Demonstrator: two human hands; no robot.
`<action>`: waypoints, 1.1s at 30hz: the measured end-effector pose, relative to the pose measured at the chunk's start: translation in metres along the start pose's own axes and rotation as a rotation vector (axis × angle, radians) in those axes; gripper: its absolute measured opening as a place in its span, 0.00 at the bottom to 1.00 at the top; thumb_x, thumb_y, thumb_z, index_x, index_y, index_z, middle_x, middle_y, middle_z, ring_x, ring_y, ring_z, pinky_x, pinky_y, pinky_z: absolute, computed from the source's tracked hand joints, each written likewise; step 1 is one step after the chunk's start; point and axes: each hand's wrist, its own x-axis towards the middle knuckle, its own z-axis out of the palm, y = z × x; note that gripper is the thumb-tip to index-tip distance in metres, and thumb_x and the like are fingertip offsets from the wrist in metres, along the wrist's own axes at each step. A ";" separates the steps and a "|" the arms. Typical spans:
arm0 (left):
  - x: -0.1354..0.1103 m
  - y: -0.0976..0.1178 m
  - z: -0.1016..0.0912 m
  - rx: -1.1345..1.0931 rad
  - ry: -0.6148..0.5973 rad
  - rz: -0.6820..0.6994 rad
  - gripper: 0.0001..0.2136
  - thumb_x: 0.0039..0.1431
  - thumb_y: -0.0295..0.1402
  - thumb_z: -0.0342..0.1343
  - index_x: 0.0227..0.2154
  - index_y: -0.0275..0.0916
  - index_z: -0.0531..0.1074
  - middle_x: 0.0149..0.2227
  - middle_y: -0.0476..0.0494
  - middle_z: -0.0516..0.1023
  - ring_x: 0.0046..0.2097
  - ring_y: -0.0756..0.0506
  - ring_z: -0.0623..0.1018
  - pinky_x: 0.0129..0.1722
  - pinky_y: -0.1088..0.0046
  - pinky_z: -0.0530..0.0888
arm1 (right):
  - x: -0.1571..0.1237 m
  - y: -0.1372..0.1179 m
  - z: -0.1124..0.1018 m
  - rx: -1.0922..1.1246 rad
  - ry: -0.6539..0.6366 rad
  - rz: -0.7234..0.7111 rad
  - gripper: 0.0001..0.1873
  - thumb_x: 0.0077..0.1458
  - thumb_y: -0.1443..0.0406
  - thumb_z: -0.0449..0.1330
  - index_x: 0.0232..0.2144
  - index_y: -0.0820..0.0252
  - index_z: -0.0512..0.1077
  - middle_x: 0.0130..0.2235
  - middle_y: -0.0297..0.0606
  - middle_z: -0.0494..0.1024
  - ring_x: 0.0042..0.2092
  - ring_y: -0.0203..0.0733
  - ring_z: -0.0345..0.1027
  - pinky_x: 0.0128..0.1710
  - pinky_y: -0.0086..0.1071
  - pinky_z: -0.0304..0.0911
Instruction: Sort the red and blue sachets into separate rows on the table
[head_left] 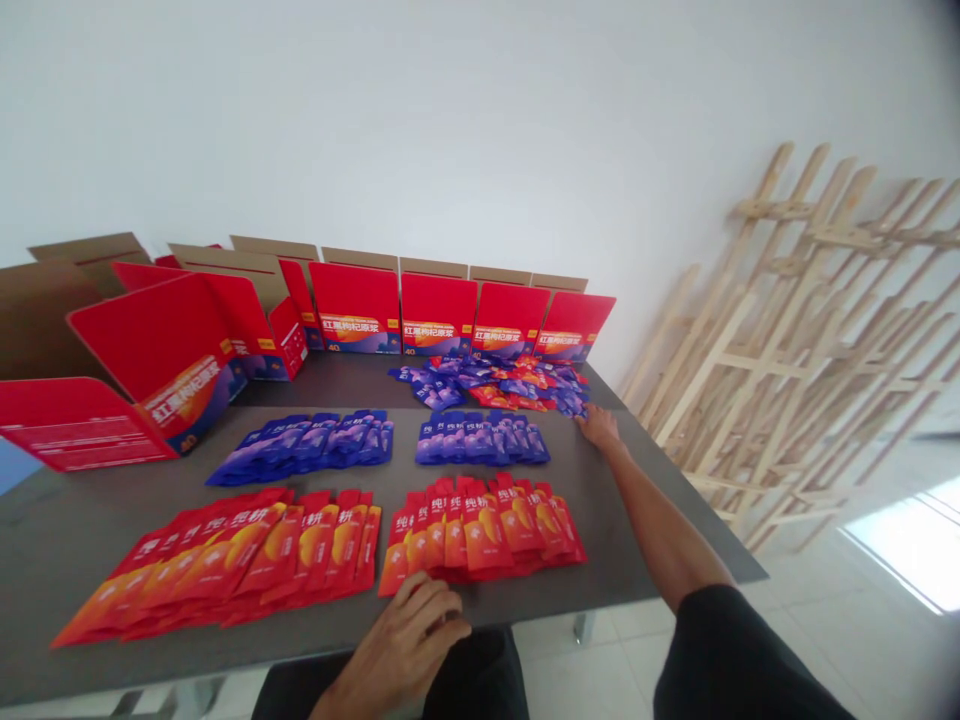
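Note:
My left hand (409, 635) rests at the near edge of the dark table (75, 520), fingers curled, its fingertips touching the front of the right row of red sachets (484, 525). My right hand (598, 425) reaches far across, fingers flat on the table beside the loose heap of blue and red sachets (499, 380), just right of the right row of blue sachets (484, 440). Another row of red sachets (225, 555) and a row of blue ones (304, 445) lie to the left.
Open red cartons (435, 315) stand in a line along the table's back edge, with larger ones (161, 350) and a flat red lid (75, 425) at the left. Wooden frames (810, 330) lean against the wall on the right. Tiled floor lies below.

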 end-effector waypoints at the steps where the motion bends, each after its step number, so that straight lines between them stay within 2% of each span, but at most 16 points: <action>1: 0.001 -0.001 -0.001 0.000 0.006 -0.005 0.15 0.65 0.16 0.48 0.40 0.41 0.75 0.38 0.45 0.78 0.43 0.45 0.79 0.53 0.63 0.75 | -0.001 0.003 0.000 0.003 -0.003 -0.012 0.28 0.68 0.58 0.53 0.66 0.62 0.65 0.62 0.58 0.73 0.64 0.58 0.65 0.60 0.48 0.61; 7: 0.006 -0.003 -0.004 -0.025 0.081 -0.058 0.15 0.66 0.19 0.47 0.43 0.41 0.75 0.39 0.44 0.79 0.43 0.45 0.79 0.50 0.64 0.77 | -0.029 0.043 -0.006 0.031 -0.039 -0.090 0.26 0.67 0.61 0.54 0.65 0.54 0.68 0.64 0.46 0.73 0.64 0.54 0.66 0.62 0.46 0.62; 12: 0.002 -0.004 0.000 -0.024 0.117 -0.123 0.16 0.65 0.18 0.48 0.45 0.42 0.74 0.41 0.44 0.79 0.46 0.45 0.79 0.54 0.62 0.75 | -0.042 0.066 -0.011 0.036 -0.078 -0.075 0.27 0.64 0.63 0.56 0.64 0.52 0.70 0.64 0.42 0.74 0.64 0.52 0.68 0.63 0.44 0.63; 16: -0.001 -0.005 0.002 -0.021 0.152 -0.167 0.16 0.65 0.18 0.48 0.46 0.42 0.75 0.42 0.43 0.79 0.48 0.44 0.77 0.54 0.62 0.74 | -0.032 0.055 -0.012 0.027 -0.088 -0.031 0.30 0.59 0.66 0.58 0.63 0.58 0.71 0.61 0.49 0.76 0.62 0.58 0.69 0.61 0.48 0.64; 18: -0.001 -0.005 0.003 -0.027 0.175 -0.185 0.16 0.65 0.18 0.48 0.45 0.41 0.75 0.43 0.43 0.78 0.48 0.44 0.77 0.54 0.63 0.73 | -0.026 0.042 -0.010 0.030 -0.078 -0.036 0.30 0.57 0.67 0.58 0.63 0.56 0.71 0.61 0.49 0.77 0.63 0.58 0.68 0.62 0.50 0.63; 21: -0.001 -0.005 0.002 -0.042 0.184 -0.195 0.16 0.64 0.17 0.48 0.45 0.41 0.75 0.43 0.43 0.78 0.48 0.45 0.76 0.55 0.63 0.72 | -0.023 0.018 -0.003 0.052 -0.054 -0.068 0.28 0.61 0.63 0.56 0.63 0.53 0.70 0.63 0.46 0.75 0.65 0.58 0.65 0.63 0.51 0.61; 23: -0.001 -0.005 0.001 -0.054 0.180 -0.194 0.15 0.64 0.17 0.48 0.45 0.40 0.75 0.43 0.43 0.77 0.48 0.45 0.76 0.55 0.64 0.72 | -0.026 0.005 0.003 0.070 -0.039 -0.074 0.28 0.64 0.58 0.55 0.64 0.57 0.69 0.63 0.51 0.74 0.64 0.60 0.66 0.63 0.53 0.61; 25: -0.002 -0.005 0.000 -0.066 0.173 -0.191 0.15 0.64 0.18 0.49 0.45 0.40 0.75 0.43 0.42 0.77 0.48 0.44 0.76 0.55 0.64 0.71 | -0.032 -0.003 0.007 0.114 0.000 -0.111 0.29 0.64 0.57 0.55 0.63 0.63 0.69 0.60 0.57 0.74 0.62 0.62 0.67 0.62 0.55 0.60; 27: -0.002 -0.005 -0.001 -0.072 0.172 -0.191 0.15 0.64 0.18 0.49 0.45 0.40 0.75 0.44 0.42 0.77 0.48 0.44 0.75 0.55 0.63 0.71 | -0.043 -0.002 0.009 0.165 0.039 -0.174 0.26 0.61 0.61 0.56 0.59 0.63 0.72 0.58 0.55 0.76 0.61 0.59 0.68 0.64 0.52 0.60; 30: -0.003 -0.006 -0.002 -0.074 0.178 -0.191 0.14 0.64 0.19 0.49 0.46 0.40 0.75 0.44 0.41 0.77 0.48 0.43 0.75 0.54 0.63 0.71 | -0.065 0.015 0.009 0.271 0.075 -0.296 0.22 0.54 0.68 0.55 0.51 0.58 0.76 0.56 0.47 0.78 0.62 0.51 0.68 0.66 0.47 0.58; 33: -0.005 -0.007 -0.002 -0.078 0.177 -0.179 0.14 0.64 0.20 0.50 0.46 0.41 0.75 0.43 0.41 0.77 0.48 0.43 0.75 0.53 0.63 0.71 | -0.093 0.042 0.005 0.470 0.122 -0.441 0.19 0.50 0.69 0.54 0.43 0.55 0.77 0.56 0.43 0.79 0.64 0.52 0.67 0.67 0.51 0.57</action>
